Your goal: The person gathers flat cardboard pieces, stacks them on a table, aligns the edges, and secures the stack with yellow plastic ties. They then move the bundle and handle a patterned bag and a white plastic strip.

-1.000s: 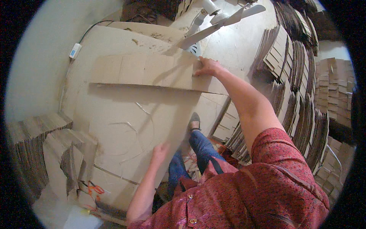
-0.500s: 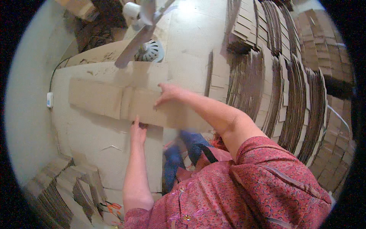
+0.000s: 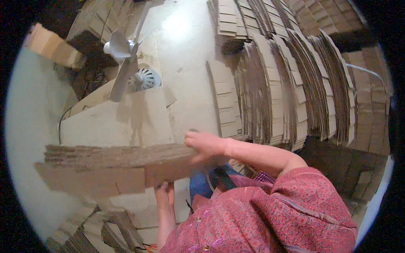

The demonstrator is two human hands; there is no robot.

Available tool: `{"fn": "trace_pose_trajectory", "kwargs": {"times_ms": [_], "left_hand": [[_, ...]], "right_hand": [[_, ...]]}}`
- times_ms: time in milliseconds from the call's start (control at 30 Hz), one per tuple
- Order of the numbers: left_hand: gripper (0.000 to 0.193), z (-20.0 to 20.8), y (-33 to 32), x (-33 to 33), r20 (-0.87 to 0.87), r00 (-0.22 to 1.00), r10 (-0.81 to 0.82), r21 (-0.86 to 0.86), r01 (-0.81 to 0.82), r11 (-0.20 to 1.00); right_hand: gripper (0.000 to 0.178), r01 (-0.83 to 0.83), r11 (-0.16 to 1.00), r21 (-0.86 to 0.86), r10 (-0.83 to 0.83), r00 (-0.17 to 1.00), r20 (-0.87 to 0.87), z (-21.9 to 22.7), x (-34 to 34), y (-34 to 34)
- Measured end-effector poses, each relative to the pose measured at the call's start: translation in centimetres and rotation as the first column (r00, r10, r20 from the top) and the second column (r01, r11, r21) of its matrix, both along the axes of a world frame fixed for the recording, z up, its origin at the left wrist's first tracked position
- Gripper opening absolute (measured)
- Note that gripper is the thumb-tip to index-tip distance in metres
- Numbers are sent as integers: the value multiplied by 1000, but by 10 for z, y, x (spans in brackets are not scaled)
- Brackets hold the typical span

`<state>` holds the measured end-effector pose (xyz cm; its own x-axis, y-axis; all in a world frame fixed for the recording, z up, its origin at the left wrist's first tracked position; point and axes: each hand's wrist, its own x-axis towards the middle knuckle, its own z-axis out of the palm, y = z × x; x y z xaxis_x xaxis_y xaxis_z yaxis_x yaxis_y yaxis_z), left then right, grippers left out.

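I hold a long stack of flat cardboard pieces (image 3: 109, 156) in front of my body, tipped so its layered edge faces up. Its broad brown side slants toward me. My right hand (image 3: 205, 144) grips the stack over its upper edge near the right end, fingers bent around it. From below, my left hand (image 3: 165, 193) holds the lower edge right of the middle; part of its fingers is hidden by the cardboard. Beneath the stack lies a pale work surface (image 3: 147, 109), partly covered by it.
A fan with large blades (image 3: 125, 59) and a round vented base (image 3: 145, 79) stands beyond the work surface. Tall rows of stacked cardboard (image 3: 274, 88) line the right side. More cardboard stacks (image 3: 99, 230) stand at lower left, near an orange-handled tool (image 3: 149, 247). A pale wall (image 3: 31, 126) bounds the left.
The cardboard, earlier lying broad face up on the surface, is now tipped on edge and nearer my body. Both hands have come closer to me with it. The whole view has shifted.
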<state>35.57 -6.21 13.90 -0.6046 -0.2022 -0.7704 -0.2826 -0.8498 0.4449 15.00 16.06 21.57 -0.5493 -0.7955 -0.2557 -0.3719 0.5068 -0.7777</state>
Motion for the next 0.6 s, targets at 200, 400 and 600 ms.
{"fn": "trace_pose_trajectory", "kwargs": {"times_ms": [200,400,600], "left_hand": [[50,120,35,-32,-92,906,-414,-306,370,877],[37,156,98,-96,75,649,-757,-522,672,525],[47,110,165,-131,-66,660,-749,-496,629,598]], "right_hand": [[63,299,934,-196,-274,950,148,63,58,68],[69,605,739,-296,-546,795,263,82,84,145],[64,795,582,-173,-742,606,286,61,98,191]]}}
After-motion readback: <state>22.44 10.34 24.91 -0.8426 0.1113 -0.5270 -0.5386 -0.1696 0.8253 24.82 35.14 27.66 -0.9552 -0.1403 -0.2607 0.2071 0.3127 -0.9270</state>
